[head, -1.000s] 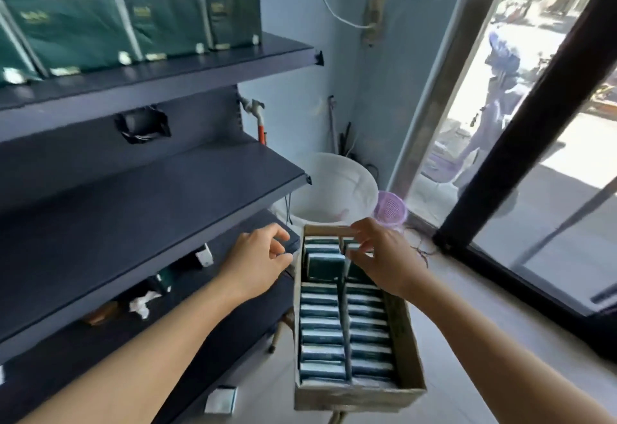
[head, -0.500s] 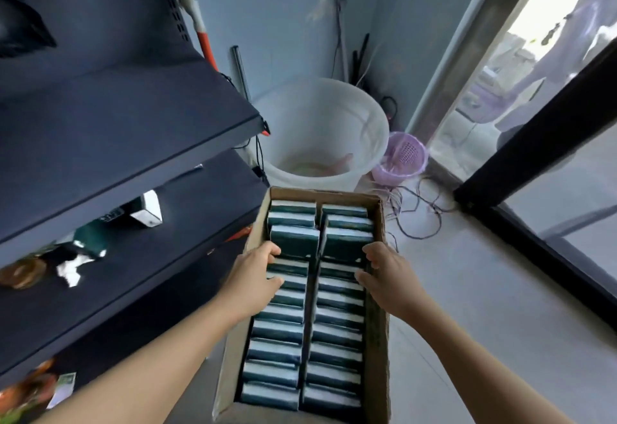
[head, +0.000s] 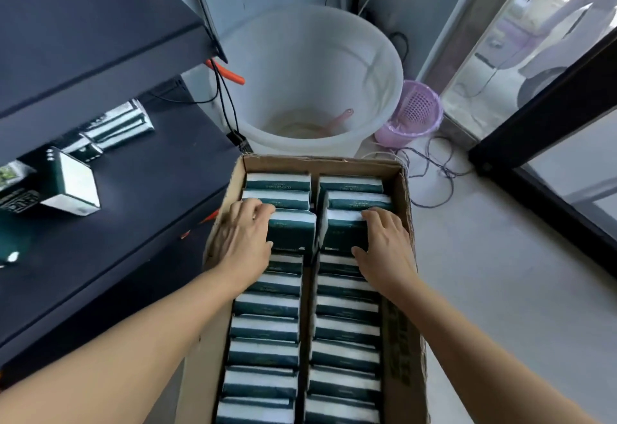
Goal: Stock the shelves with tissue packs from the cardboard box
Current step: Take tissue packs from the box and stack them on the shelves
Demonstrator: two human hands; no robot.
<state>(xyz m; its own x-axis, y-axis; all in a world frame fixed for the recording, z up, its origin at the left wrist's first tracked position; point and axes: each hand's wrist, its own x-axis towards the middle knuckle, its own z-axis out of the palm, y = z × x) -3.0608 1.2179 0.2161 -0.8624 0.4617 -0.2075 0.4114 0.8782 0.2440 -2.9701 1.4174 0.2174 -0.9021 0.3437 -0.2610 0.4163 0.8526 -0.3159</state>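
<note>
Dark shelves (head: 100, 190) stand to the left of an open cardboard box (head: 399, 340); a few loose packs lie on the lower shelf. Behind the box sits a large white bucket (head: 310, 66), with a small purple basket (head: 414, 113) just beside the bucket, toward the glass door. The box holds two rows of dark green tissue packs (head: 267, 327) standing on edge. Two packs near the box's far end sit raised above the rest. The left hand (head: 245, 236) curls around the raised left pack (head: 292, 228), fingers over its top, thumb at its near face. The right hand (head: 384, 245) grips the raised right pack (head: 344, 228) likewise.
</note>
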